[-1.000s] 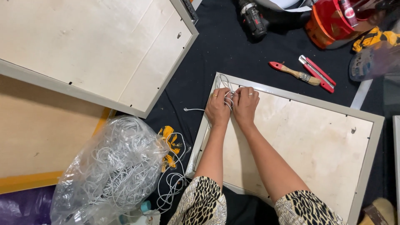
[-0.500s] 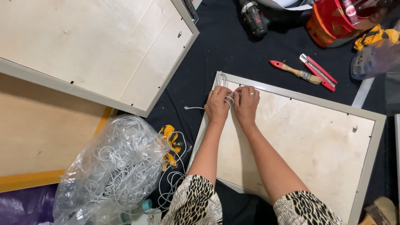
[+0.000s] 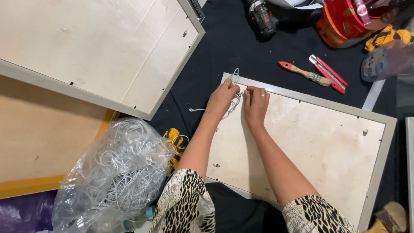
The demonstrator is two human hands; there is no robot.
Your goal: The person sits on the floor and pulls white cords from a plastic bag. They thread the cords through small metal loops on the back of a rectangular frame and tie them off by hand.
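Where the dark cloth floor covering (image 3: 241, 47) is exposed, it reads as a matte, slightly wrinkled fabric. Two flat rectangular frames lie on it back side up: the upper-left frame (image 3: 103, 51) and the nearer frame (image 3: 327, 146), each a pale plywood backing panel with visible grain inside a thin grey border. Small metal hangers sit near the panel edges. Left of the forearms, a crinkled clear plastic bag (image 3: 116, 177) holds a tangled mass of white cord. A black cordless drill (image 3: 263, 19) lies at the top edge, a red-and-orange container (image 3: 340, 19) is beside it, and a red-handled brush (image 3: 304, 72) and a red utility knife (image 3: 327, 73) rest just above the nearer frame.

Both forearms extend forward from patterned black-and-cream sleeves and converge at the nearer frame's top-left corner. The left hand (image 3: 222, 99) is curled, fingers closed around a thin white cord (image 3: 235, 92). The right hand (image 3: 255, 103) lies knuckles up just beside it, fingertips pinched on the same cord; a ring shows on one finger. The cord forms a small loop above the frame's border, and a short loose end trails left onto the cloth.
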